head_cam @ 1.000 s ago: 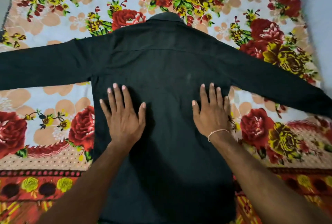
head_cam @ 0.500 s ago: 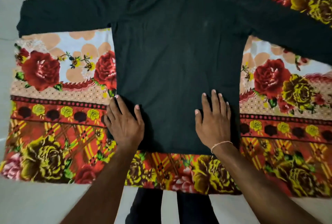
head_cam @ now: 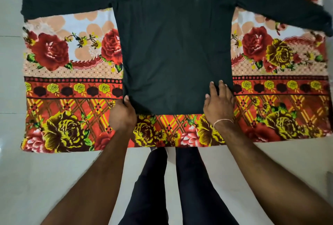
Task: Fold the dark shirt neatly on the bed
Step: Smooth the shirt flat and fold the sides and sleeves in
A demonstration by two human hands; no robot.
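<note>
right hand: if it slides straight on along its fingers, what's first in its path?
Only more dark shirt: the right hand already lies on the lower right corner, fingers pointing up the body. Nothing else is in line.

A floral bedsheet (head_cam: 72,113) in red and yellow lies over pale glossy floor tiles (head_cam: 54,179)

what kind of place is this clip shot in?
Most likely a bedroom at home: a dark shirt lies spread over a floral bedsheet on a low bed, with pale floor tiles around it. No other furniture is in view.
</note>
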